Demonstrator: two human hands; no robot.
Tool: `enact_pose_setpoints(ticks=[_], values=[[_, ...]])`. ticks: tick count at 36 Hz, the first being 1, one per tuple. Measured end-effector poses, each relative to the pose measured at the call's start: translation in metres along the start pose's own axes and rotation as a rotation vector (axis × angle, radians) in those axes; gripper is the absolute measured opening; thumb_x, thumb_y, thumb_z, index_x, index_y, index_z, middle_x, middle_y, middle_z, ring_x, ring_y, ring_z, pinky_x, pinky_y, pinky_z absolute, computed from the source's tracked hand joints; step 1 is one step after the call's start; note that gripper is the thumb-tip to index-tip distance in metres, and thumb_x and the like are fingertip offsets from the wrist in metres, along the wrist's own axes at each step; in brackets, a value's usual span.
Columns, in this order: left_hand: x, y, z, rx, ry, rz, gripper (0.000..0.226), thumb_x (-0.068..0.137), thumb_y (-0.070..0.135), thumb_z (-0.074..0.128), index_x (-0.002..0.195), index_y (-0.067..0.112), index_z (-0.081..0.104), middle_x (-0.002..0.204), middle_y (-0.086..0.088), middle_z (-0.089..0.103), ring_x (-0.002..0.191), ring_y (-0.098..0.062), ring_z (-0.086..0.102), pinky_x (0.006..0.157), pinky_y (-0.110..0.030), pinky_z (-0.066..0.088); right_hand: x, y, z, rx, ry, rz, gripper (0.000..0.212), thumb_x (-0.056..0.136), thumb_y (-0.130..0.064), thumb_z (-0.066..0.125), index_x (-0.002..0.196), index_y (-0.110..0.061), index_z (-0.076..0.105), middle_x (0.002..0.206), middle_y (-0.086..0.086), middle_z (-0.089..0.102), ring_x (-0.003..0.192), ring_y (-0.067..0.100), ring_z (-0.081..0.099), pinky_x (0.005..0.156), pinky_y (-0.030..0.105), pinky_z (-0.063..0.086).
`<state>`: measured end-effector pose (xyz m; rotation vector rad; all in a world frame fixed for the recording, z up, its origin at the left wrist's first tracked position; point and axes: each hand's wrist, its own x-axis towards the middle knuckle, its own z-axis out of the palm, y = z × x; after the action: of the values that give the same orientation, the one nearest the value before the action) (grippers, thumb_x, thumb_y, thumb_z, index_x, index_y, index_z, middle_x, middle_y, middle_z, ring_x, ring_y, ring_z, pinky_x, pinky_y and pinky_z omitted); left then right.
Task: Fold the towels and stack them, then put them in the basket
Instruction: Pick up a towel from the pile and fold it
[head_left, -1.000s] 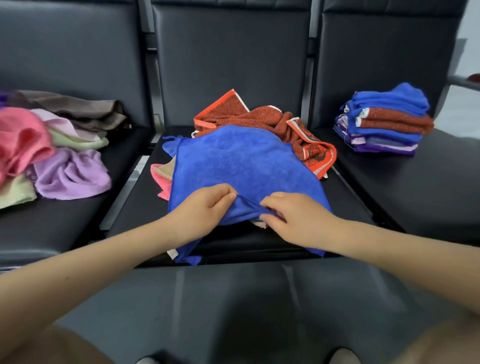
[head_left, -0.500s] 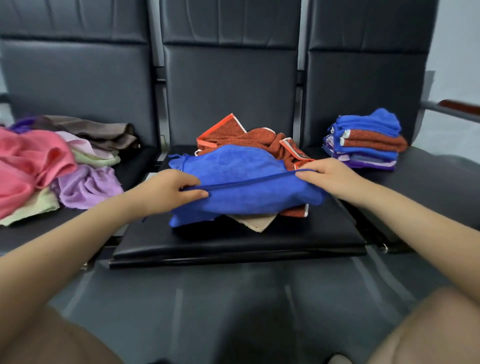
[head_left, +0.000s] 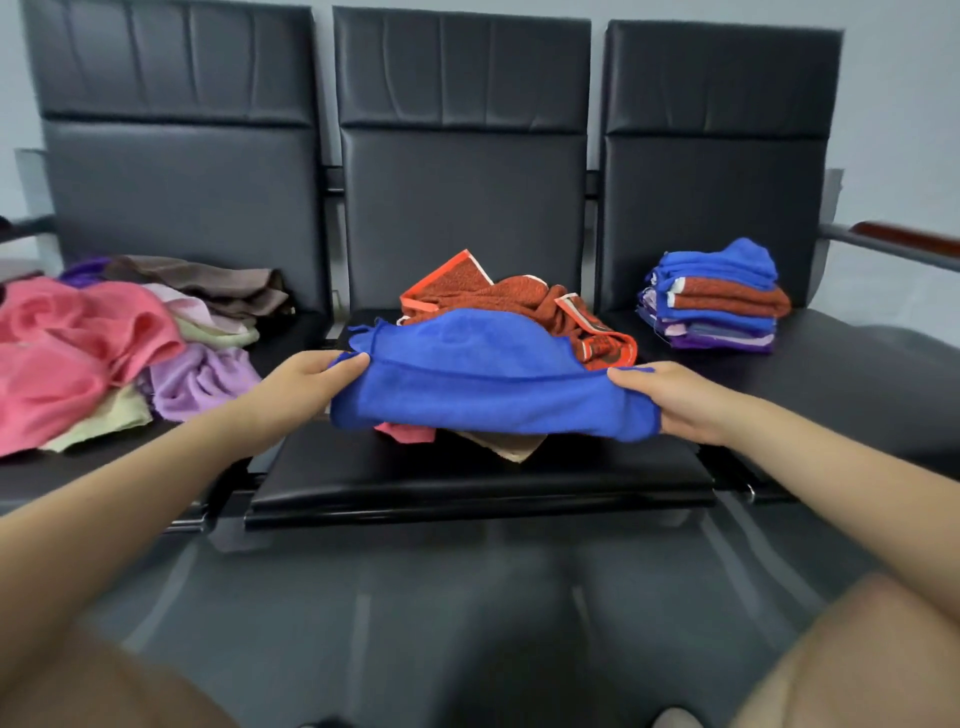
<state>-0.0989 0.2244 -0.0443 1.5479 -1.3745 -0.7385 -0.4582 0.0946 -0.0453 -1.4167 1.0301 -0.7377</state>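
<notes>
Here, grip: the left hand (head_left: 298, 382) and the right hand (head_left: 670, 397) each pinched one end of the blue towel (head_left: 483, 382), fingers curled over its top hem and clamped on the cloth.
Towel's place: it was held low over the middle seat (head_left: 467, 483), sagging onto the loose heap there, a rust-orange towel (head_left: 519, 301) behind it and scraps of pink and beige cloth showing under its lower edge.
Long axis: the stretched hem ran left to right between the two hands, roughly level, with the towel's body draped away from the person.
Nearer hand: neither clearly; both sat about level at opposite ends, well apart.
Way to the stack: the folded stack (head_left: 717, 299) stood on the right-hand seat, beyond the right hand, so that hand looked the nearer one for setting the towel down.
Unfolded pile: pink, lilac and brown towels (head_left: 104, 338) lay on the left seat.
Basket: not visible.
Likely step: the towel seemed spread for a fold.
</notes>
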Motion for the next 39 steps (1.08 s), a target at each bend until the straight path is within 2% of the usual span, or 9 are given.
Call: enact_pose_setpoints(ticks=[3,8,10,12,17,22,28,34,39], values=[[-0.006,-0.003,0.01,0.039,-0.041,-0.088,0.033,0.101,0.03,0.047,0.11,0.004,0.065,0.095,-0.008,0.067,0.087,-0.02,0.059,0.078,-0.035,0.05,-0.003,0.007,0.005,-0.065,-0.077,0.096,0.02,0.099,-0.012,0.051,0.106,0.001,0.064,0.084,0.003,0.075,0.072,0.01,0.071,0.063,0.021,0.056],[-0.019,-0.015,0.028,0.175,-0.113,-0.157,0.035,0.101,0.03,0.047,0.107,-0.001,0.063,0.097,-0.01,0.069,0.084,-0.014,0.057,0.075,-0.03,0.046,-0.007,0.018,0.008,-0.199,-0.18,0.227,0.026,0.099,-0.016,0.053,0.108,0.006,0.063,0.084,0.009,0.074,0.069,0.013,0.07,0.061,0.022,0.054],[-0.022,-0.019,0.031,0.218,-0.13,-0.148,0.036,0.1,0.03,0.047,0.105,-0.002,0.064,0.106,-0.014,0.07,0.088,-0.015,0.059,0.087,-0.036,0.048,-0.007,0.017,0.01,-0.213,-0.213,0.218,0.024,0.099,-0.017,0.053,0.102,0.004,0.065,0.082,0.007,0.074,0.069,0.012,0.069,0.059,0.021,0.053],[-0.019,-0.02,0.032,0.225,-0.096,-0.145,0.034,0.1,0.03,0.047,0.103,0.001,0.066,0.107,-0.013,0.07,0.092,-0.018,0.063,0.095,-0.04,0.046,-0.004,0.014,0.011,-0.184,-0.166,0.144,0.02,0.098,-0.017,0.055,0.092,-0.002,0.066,0.076,0.003,0.073,0.067,0.01,0.068,0.058,0.02,0.051],[0.003,-0.016,0.033,0.234,0.1,-0.04,0.024,0.101,0.024,0.044,0.101,0.012,0.065,0.099,-0.002,0.067,0.089,-0.009,0.057,0.085,-0.031,0.044,0.013,0.001,0.01,-0.244,0.132,-0.156,0.01,0.095,-0.022,0.061,0.092,-0.016,0.068,0.082,-0.003,0.07,0.077,0.009,0.064,0.067,0.015,0.05],[0.036,-0.023,0.031,0.33,0.293,0.004,0.035,0.1,0.024,0.044,0.095,-0.007,0.059,0.089,-0.024,0.062,0.076,-0.019,0.048,0.07,-0.032,0.037,0.036,-0.002,0.005,-0.415,0.304,-0.311,0.021,0.094,-0.024,0.063,0.094,-0.005,0.071,0.087,0.009,0.069,0.079,0.014,0.06,0.064,0.015,0.044],[0.072,-0.028,0.033,0.454,0.37,0.048,0.036,0.1,0.028,0.043,0.083,-0.001,0.053,0.068,-0.012,0.055,0.07,-0.036,0.057,0.063,-0.046,0.052,0.069,-0.005,0.007,-0.479,0.393,-0.34,0.02,0.094,-0.024,0.062,0.09,-0.007,0.072,0.091,0.012,0.072,0.088,0.025,0.066,0.076,0.032,0.049],[0.102,-0.035,0.027,0.601,0.416,0.082,0.03,0.101,0.026,0.043,0.096,0.006,0.064,0.086,-0.011,0.065,0.083,-0.031,0.056,0.067,-0.034,0.037,0.111,0.0,0.008,-0.541,0.411,-0.299,0.029,0.094,-0.027,0.06,0.094,0.0,0.071,0.093,0.018,0.071,0.091,0.032,0.065,0.08,0.039,0.05],[0.118,-0.048,0.027,0.62,0.396,0.012,0.034,0.1,0.025,0.043,0.07,0.008,0.048,0.066,-0.003,0.05,0.073,-0.03,0.051,0.061,-0.034,0.03,0.135,0.012,0.014,-0.562,0.354,-0.237,0.029,0.095,-0.023,0.058,0.084,0.001,0.067,0.082,0.014,0.067,0.079,0.027,0.06,0.075,0.039,0.047]])
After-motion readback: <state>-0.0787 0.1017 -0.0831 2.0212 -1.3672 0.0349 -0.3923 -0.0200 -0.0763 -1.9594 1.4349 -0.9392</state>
